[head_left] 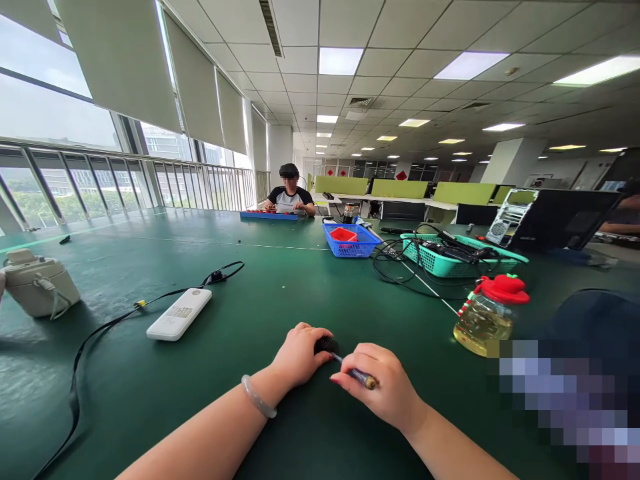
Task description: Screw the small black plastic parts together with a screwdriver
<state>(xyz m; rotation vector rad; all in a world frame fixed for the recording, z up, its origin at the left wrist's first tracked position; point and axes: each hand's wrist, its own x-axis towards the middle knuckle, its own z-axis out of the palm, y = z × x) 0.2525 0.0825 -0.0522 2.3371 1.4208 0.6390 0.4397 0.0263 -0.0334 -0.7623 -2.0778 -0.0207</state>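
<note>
Ceiling panels (345, 23) cover an open-plan office above a long green tabletop (260, 287). A second person (289, 197) is seated at its far side. Right of centre, a teal basket (430, 265) contains black cables (460, 252), some spilling over its edge; a blue basket (350, 251) beside it holds a red tray (343, 235). A red-lidded jar (484, 327) stands nearer, and a white power bank (180, 315) lies flat on the left.

Both hands are occupied at the near middle of the tabletop. The right hand (383, 383) has its fingers wrapped round a slim tool (357, 375). The left hand (303, 353) has its fingers curled narrowly about a black piece (327, 345), partly concealed.

Governing relation: the black piece lies forward and left of the right fingers, with the left hand nearer, in contact. The tool's long axis slants forward-left, directed at the piece. Whether its tip touches cannot be determined; the piece's own long axis is likewise obscured.
</note>
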